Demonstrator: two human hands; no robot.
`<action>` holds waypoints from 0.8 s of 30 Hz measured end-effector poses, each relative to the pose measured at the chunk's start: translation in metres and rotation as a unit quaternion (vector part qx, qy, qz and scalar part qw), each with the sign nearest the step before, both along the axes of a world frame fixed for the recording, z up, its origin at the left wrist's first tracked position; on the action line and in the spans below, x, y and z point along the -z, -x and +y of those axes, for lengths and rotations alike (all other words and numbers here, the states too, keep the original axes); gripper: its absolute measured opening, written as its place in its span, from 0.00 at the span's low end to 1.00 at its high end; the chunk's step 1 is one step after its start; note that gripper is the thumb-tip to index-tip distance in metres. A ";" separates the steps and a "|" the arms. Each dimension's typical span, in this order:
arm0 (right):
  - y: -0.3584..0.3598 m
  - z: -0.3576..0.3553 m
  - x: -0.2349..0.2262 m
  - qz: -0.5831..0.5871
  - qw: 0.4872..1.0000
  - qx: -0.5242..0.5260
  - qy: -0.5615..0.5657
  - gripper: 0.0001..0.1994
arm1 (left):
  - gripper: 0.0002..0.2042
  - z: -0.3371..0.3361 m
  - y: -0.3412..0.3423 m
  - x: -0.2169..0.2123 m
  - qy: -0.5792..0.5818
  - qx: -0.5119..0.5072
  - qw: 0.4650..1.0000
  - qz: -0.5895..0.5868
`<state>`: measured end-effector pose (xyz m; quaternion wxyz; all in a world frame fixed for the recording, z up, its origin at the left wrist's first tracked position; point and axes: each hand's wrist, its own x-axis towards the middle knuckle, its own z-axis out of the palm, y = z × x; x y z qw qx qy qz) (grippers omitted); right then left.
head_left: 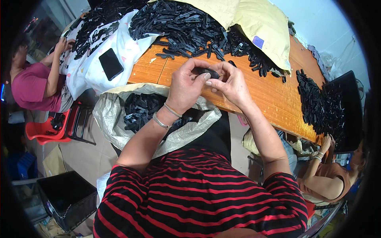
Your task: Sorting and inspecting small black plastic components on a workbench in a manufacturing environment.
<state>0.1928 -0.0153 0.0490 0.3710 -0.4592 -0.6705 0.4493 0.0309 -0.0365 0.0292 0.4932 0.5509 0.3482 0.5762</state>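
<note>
The wearer's black-and-red striped cotton-looking shirt is nearest, short of the varnished orange-brown wooden table. An open, off-white woven plastic sack sits against the table's near edge, with black pieces inside. Above that edge, the left hand and right hand hold one small, dark, rounded, plastic-looking piece between them, thumbs and fingertips of both closed on it; the fingers partly hide its shape.

It looks light and rather stiff, perhaps a little slippery where it shines, and any thin part could snap if bent. A pinch by thumb and forefinger at each end seems the best hold.

On the table's left part, a flat black smartphone lies on a white patterned plastic sheet. Across the table's far side spreads a heap of slim black plastic clips, partly covered by a large pale-yellow paper sack. At the table's left end sits a co-worker in a magenta shirt.
</note>
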 end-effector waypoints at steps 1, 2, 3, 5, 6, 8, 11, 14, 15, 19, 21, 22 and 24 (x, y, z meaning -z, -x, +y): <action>0.000 0.001 0.002 0.000 1.000 0.000 0.000 0.12 | 0.12 -0.001 0.000 0.000 0.000 0.000 1.000 0.000; -0.001 0.001 0.007 0.003 1.000 -0.005 -0.007 0.12 | 0.11 -0.001 -0.001 0.000 -0.018 -0.012 1.000 -0.003; -0.002 0.002 0.009 0.005 1.000 -0.010 -0.014 0.12 | 0.09 -0.002 -0.002 0.000 -0.035 -0.023 0.999 -0.006; -0.001 0.003 0.009 0.010 1.000 -0.010 -0.011 0.12 | 0.10 -0.001 0.001 0.002 -0.032 -0.021 0.999 0.010; 0.000 0.004 0.009 0.015 1.000 -0.012 -0.009 0.11 | 0.12 -0.001 0.003 0.004 -0.029 -0.020 0.999 0.026; 0.001 0.004 0.007 0.016 1.000 -0.013 -0.007 0.11 | 0.13 0.001 0.003 0.008 -0.034 -0.014 0.999 0.006; 0.003 0.003 0.009 0.022 1.000 -0.003 -0.013 0.11 | 0.16 0.003 0.004 0.007 -0.032 0.009 0.998 -0.056; 0.004 -0.001 0.012 -0.034 0.997 0.018 -0.069 0.12 | 0.17 0.002 0.007 0.006 -0.008 0.020 0.997 -0.079; 0.005 -0.002 0.013 -0.095 0.988 0.027 -0.117 0.13 | 0.17 0.002 0.011 0.007 0.008 0.011 0.998 -0.058; 0.014 -0.013 0.022 -0.079 0.995 -0.002 -0.065 0.15 | 0.12 -0.013 0.028 0.009 0.075 0.026 0.996 -0.042; 0.022 -0.024 0.024 -0.048 0.997 -0.047 -0.050 0.15 | 0.11 -0.021 0.041 0.010 0.083 0.026 0.996 -0.009; 0.024 -0.028 0.028 -0.024 0.996 -0.070 -0.051 0.15 | 0.11 -0.025 0.047 0.010 0.091 0.026 0.995 0.022; 0.024 -0.034 0.029 -0.052 0.989 -0.135 -0.006 0.14 | 0.09 -0.035 0.061 0.008 0.106 0.034 0.994 0.007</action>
